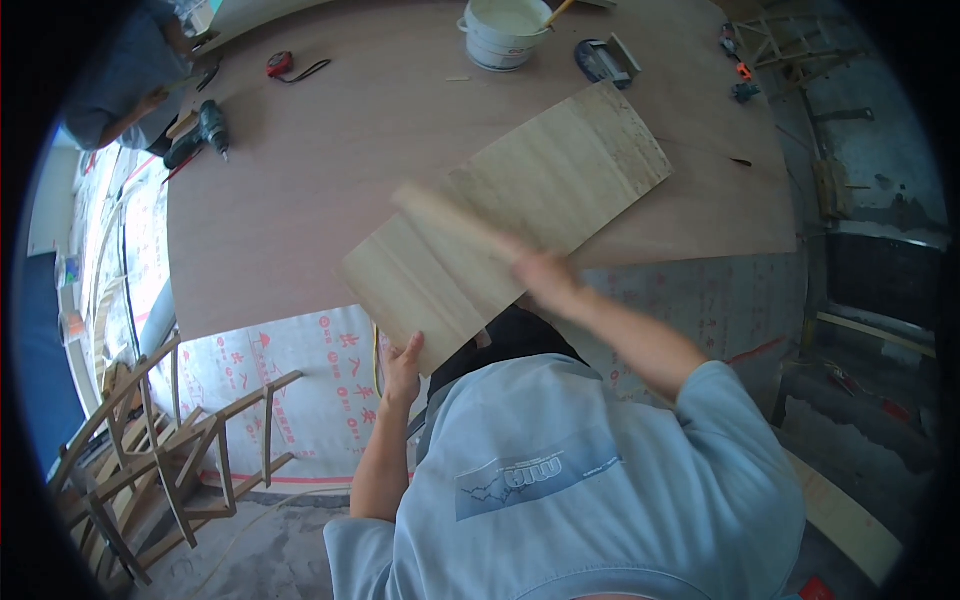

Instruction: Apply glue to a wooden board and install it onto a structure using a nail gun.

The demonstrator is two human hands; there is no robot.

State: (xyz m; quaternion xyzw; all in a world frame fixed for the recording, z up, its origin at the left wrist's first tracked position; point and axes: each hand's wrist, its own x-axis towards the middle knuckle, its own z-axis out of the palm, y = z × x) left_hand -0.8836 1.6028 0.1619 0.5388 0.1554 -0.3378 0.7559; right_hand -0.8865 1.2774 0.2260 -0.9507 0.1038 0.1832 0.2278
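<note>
A wide wooden board [560,165] lies aslant on the table, its near left end jutting past the front edge toward my body. At that end my left hand [402,370] is closed on the board, thumb on top and the other fingers hidden beneath. My right hand [548,282], smeared by motion, grips the near end of a narrow pale wooden strip [460,222]. This strip reaches across above the board to its far left side. Blur hides whether the strip touches the board. Dark streaks mark the board's far right end.
On the brown table [290,220] stand a white bucket [495,45] with a stick, a tape measure [280,66], a cordless drill [205,133] and a dark round-ended tool [605,62]. Another person [125,75] is at the far left. Wooden frames [170,460] stand at the lower left.
</note>
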